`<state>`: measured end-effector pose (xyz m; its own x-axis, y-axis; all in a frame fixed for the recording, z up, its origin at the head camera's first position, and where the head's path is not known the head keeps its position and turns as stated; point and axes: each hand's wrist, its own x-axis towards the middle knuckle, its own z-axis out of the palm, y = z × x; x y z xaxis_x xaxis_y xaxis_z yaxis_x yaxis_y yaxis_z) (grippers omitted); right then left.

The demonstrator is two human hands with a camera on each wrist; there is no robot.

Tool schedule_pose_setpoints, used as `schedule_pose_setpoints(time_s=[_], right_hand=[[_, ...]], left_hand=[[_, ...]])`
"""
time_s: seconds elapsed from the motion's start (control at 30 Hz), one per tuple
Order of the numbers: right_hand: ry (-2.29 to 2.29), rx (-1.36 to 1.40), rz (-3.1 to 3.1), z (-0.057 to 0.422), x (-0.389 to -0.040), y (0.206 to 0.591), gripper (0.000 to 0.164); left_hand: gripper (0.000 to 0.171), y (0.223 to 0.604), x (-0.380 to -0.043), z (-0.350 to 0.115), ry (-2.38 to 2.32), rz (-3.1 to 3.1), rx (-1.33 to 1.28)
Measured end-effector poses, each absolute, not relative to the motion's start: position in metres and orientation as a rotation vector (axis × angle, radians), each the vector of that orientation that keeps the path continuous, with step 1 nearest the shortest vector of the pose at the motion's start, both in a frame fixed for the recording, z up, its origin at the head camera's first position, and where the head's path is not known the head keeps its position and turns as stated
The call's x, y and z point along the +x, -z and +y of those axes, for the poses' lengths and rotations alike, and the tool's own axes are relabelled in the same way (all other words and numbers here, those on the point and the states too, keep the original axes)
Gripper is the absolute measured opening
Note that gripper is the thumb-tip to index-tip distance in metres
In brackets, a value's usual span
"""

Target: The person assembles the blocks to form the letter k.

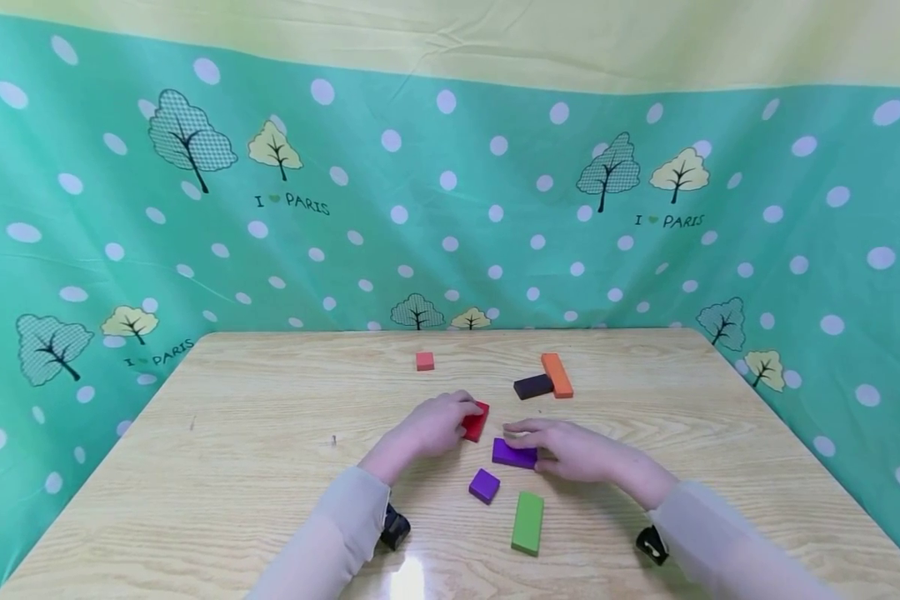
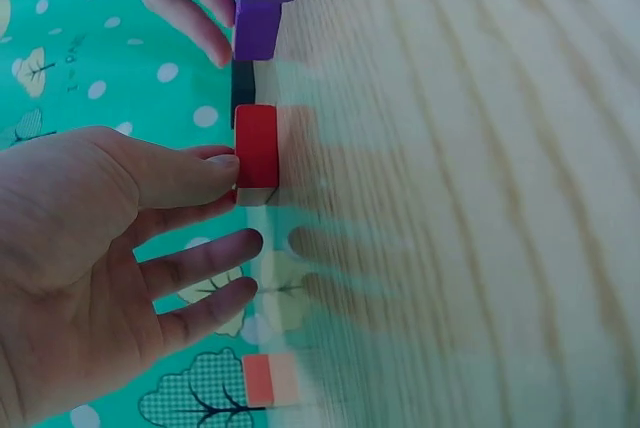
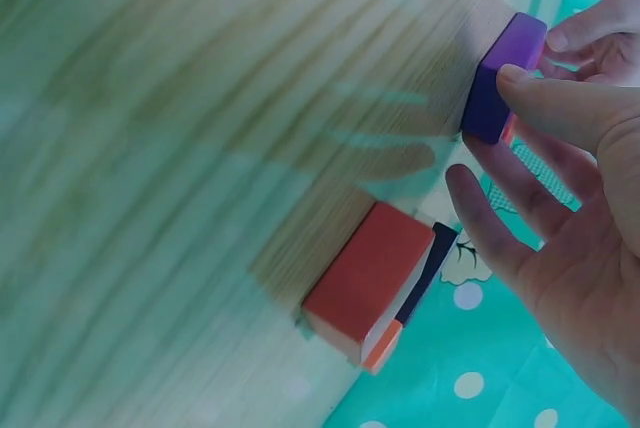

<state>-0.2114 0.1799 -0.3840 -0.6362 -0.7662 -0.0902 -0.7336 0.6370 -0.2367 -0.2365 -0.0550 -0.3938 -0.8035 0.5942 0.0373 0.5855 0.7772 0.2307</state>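
In the head view, my left hand holds a red rectangular block lying on the table. The left wrist view shows the thumb against one side of this red block, with the other fingers spread apart. To its right, my right hand grips a purple rectangular block from above, its fingertips at the far side and thumb at the near end. That thumb presses the purple block in the right wrist view. A purple cube sits just in front, between the hands.
A green block lies nearest me. Farther back, a black block meets an orange block, and a small red cube stands alone. A reddish block appears close up in the right wrist view. A patterned curtain borders the wooden table.
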Motion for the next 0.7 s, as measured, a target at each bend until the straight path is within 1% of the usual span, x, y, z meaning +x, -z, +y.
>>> schedule_pose_setpoints(time_s=[0.17, 0.47, 0.7], right_hand=[[0.283, -1.205, 2.664, 0.174, -0.212, 0.383, 0.048], [0.313, -1.172, 2.651, 0.171, -0.215, 0.385, 0.043], [0.342, -1.189, 2.65, 0.169, -0.215, 0.387, 0.041]], left_hand=[[0.036, 0.395, -0.237, -0.058, -0.364, 2.939, 0.942], [0.04, 0.396, -0.237, -0.068, -0.387, 2.954, 0.96], [0.038, 0.399, -0.237, -0.075, -0.414, 2.961, 0.939]])
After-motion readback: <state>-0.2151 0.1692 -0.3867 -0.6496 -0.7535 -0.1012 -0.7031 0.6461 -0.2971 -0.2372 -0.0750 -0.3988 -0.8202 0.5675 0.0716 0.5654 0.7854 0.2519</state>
